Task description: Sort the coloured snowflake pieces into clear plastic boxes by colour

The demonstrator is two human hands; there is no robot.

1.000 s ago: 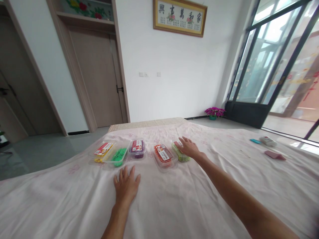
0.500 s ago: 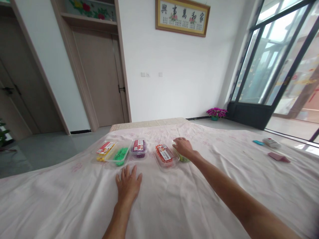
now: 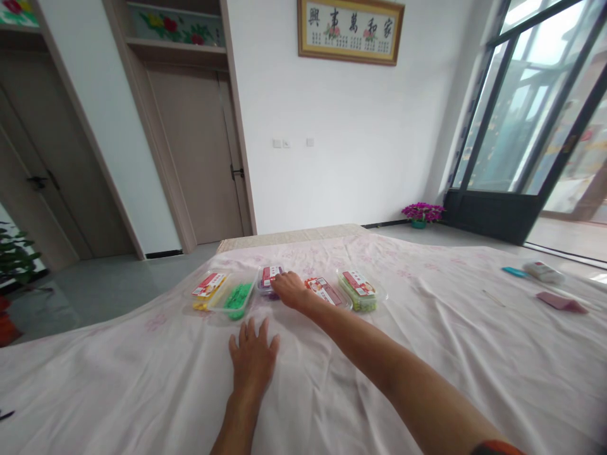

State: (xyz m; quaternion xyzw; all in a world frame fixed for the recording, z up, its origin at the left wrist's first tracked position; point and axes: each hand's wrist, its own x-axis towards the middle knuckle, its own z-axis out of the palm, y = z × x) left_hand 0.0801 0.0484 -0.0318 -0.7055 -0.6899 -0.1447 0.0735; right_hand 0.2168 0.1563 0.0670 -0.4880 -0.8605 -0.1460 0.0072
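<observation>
My left hand lies with fingers spread on the pink-white cloth, just in front of a clear plastic box of small green pieces. My right hand reaches over the right side of a lidded box of purple pieces, its fingers on or just above the lid; I cannot tell whether they touch it. A box of yellow pieces stands at the far left of the row. My right wrist and forearm partly cover an orange-red box. A light-green box with a labelled lid is rightmost.
The flowered cloth is wrinkled. On its right side lie a blue item, a white packet, a folded pink piece and a thin stick. Purple flowers stand on the floor beyond.
My right hand has moved left from the light-green box to the purple one, uncovering the light-green box. My left hand stays flat on the cloth. The camera view has turned slightly left.
</observation>
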